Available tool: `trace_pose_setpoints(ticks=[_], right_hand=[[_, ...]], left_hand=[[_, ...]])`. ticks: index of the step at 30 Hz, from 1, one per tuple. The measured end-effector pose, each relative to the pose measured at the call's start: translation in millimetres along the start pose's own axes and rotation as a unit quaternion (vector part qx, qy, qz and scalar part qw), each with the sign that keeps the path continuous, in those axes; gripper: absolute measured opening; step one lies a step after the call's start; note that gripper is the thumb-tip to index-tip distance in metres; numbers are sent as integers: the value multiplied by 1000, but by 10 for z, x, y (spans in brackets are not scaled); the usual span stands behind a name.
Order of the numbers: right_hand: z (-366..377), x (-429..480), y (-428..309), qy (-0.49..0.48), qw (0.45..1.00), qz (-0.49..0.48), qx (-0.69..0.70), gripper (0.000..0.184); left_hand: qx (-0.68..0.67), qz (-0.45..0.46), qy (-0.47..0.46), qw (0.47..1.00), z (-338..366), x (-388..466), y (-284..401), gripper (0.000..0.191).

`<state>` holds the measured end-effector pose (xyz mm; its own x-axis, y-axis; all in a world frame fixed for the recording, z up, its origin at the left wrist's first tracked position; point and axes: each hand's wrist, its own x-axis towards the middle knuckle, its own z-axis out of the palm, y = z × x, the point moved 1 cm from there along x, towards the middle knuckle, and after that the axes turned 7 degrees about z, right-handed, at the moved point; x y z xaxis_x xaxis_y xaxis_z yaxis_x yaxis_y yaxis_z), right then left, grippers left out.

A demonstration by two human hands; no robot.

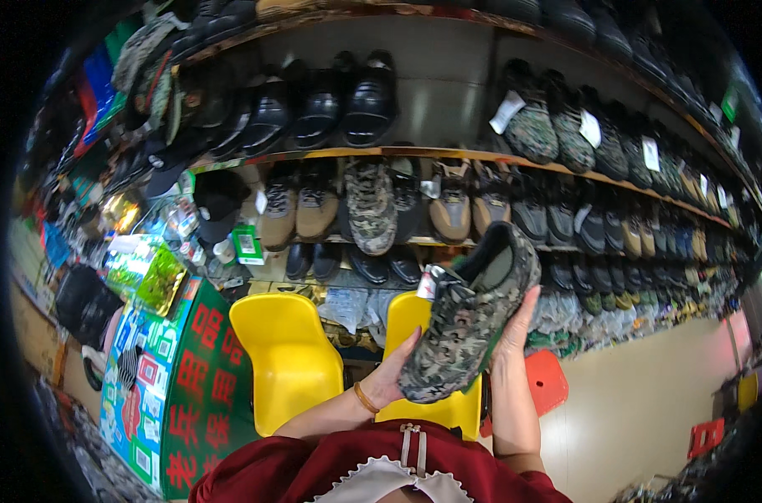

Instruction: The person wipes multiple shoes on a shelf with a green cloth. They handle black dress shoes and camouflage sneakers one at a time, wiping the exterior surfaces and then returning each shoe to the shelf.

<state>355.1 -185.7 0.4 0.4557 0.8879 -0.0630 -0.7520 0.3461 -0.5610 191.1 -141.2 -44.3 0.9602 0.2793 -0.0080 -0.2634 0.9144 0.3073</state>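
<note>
Before me a camouflage lace-up shoe is held up in both hands, its toe pointing down to the left and its dark opening up. My left hand grips it by the toe side, with a bracelet on that wrist. Around the heel end and sole is my right hand, fingers partly hidden behind the shoe. A white tag hangs by the laces. Another camouflage shoe stands on the middle shelf, between tan shoes and a dark one.
Two yellow chairs stand below the shelves, with a red stool at the right. Shelf boards carry rows of black, tan and camouflage shoes. A green counter bearing writing is at the left. Plastic bags lie under the shelves.
</note>
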Motion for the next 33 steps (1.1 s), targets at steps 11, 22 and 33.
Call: trace_pose_setpoints(ticks=[11,22,33], right_hand=[[-183,39,356,144,868,-123,-459,45],[80,-305,671,-41,782,-164,-600,19],[-53,-716,1045,-135,810,-96,-563,19]], left_hand=[[389,273,111,873,-13,-175,-125,61],[309,356,196,859,-150,-471,23,46],[159,445,271,839,-367,-558,564,49]])
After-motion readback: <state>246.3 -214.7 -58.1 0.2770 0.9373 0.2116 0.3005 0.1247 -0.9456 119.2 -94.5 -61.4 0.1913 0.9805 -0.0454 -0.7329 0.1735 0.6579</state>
